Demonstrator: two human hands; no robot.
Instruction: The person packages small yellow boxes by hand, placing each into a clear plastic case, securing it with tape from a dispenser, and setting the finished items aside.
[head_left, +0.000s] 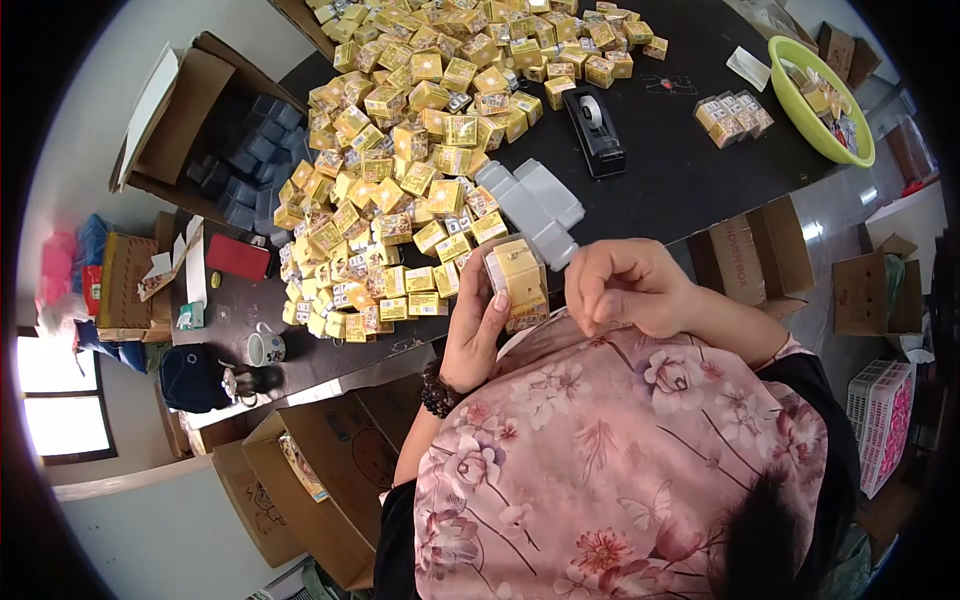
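Observation:
Close to the body, my left hand (475,320) is wrapped round a small yellow box (517,275), thumb on its side. Just right of the box, my right hand (635,290) has its fingers curled together; whatever they may hold is too small to make out. Above my hands lie clear plastic cases (530,205) on the black table (680,180). A large heap of small yellow boxes (410,150) spreads over the table to the left and behind.
A black tape dispenser (597,135) stands beyond the plastic cases. At the right are a small box group (733,118) and a green basin (848,135). Leftward are a carton of clear cases (180,120), a red notebook (238,257) and a mug (265,347).

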